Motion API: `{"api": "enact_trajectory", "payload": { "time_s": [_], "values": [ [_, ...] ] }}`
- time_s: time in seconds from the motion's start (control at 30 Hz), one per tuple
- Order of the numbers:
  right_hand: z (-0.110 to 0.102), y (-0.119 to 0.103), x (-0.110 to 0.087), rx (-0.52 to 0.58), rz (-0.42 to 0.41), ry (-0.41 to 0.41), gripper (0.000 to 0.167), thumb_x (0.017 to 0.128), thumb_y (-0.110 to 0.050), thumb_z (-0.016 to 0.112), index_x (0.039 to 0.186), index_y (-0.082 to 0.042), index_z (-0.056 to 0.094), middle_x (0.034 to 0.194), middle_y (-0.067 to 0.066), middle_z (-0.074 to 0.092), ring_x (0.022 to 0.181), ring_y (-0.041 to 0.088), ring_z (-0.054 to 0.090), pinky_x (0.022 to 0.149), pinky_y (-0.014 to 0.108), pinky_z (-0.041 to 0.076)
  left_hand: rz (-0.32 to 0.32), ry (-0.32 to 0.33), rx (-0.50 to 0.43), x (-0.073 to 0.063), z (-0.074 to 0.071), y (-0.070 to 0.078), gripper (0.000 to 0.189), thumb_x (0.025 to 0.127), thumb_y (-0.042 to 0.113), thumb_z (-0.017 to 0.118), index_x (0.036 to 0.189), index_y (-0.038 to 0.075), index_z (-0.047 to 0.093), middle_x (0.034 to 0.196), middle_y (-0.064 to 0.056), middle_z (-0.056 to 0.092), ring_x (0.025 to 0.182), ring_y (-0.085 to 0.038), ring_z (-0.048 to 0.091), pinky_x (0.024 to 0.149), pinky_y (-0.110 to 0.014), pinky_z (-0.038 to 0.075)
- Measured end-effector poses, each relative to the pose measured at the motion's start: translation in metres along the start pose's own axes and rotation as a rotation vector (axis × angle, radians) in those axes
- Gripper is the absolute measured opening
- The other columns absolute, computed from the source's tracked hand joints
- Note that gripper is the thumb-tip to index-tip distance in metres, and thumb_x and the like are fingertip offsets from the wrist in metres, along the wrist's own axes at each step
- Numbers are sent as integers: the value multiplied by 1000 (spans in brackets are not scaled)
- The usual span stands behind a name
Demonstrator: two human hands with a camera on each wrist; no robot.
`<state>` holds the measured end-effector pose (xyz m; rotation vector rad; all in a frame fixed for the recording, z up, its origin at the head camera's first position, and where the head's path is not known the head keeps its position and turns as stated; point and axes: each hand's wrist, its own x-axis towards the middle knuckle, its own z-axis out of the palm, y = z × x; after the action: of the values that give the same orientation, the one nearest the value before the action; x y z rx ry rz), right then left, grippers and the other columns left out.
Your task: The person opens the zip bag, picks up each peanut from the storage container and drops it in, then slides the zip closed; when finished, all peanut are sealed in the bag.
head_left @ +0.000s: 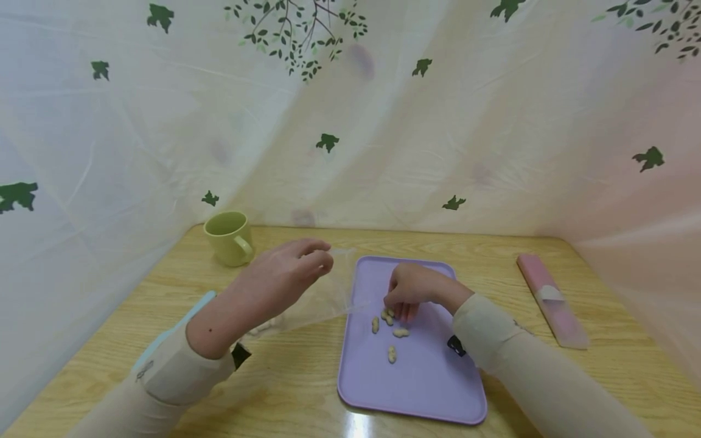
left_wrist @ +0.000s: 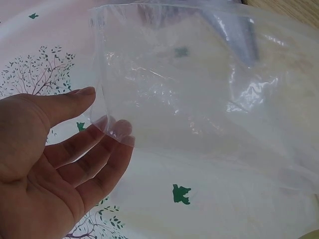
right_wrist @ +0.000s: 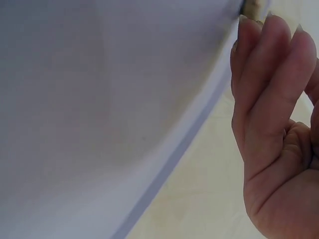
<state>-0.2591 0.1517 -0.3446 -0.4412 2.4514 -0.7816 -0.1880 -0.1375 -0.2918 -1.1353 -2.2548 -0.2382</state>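
Note:
A lilac tray (head_left: 438, 389) lies on the table with several peanuts in their shells, one peanut (head_left: 392, 354) nearest me. Above the tray's middle, my right hand (head_left: 418, 286) points its fingers down at a small cluster of peanuts (head_left: 387, 316). In the right wrist view a blurred tan piece (right_wrist: 251, 7) shows at the fingertips; whether they pinch it is hidden. Left of the tray, my left hand (head_left: 279, 277) holds the edge of a clear plastic bag (left_wrist: 189, 99) between thumb and fingers. Pale pieces (head_left: 263, 327) show by the bag's lower part, partly behind my forearm.
A green mug (head_left: 227, 240) stands at the back left. Something light blue and flat (head_left: 164, 340) lies under my left forearm. To the right of the tray is a pink, narrow pouch (head_left: 550, 301). A leaf-patterned curtain (head_left: 383, 182) surrounds the wooden table (head_left: 296, 389).

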Motion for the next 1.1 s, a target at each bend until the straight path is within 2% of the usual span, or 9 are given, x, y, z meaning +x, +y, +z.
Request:
{"api": "enact_trajectory", "payload": {
  "time_s": [0.4,0.7,1.1],
  "values": [
    [-18,-16,-23,77,-89,62,15,96,-17,70,90,-6,77,78,8,77,63,18,74,66,35,66,20,25,15,0,-1,-1,17,97,12,79,110,17,69,122,-10,77,99,-27,79,78,-37,65],
    [-19,-34,-34,114,-175,111,17,99,-23,67,95,-10,77,84,9,78,66,20,75,68,36,66,23,20,18,1,-1,-2,17,97,11,79,110,16,68,122,-11,77,101,-27,79,81,-39,66],
    [-8,-54,-39,195,-248,102,20,104,-27,67,107,-8,73,92,9,80,71,24,76,71,42,67,22,22,2,0,0,-2,16,98,10,78,109,16,67,122,-11,77,96,-26,79,75,-37,65]
  ]
}}
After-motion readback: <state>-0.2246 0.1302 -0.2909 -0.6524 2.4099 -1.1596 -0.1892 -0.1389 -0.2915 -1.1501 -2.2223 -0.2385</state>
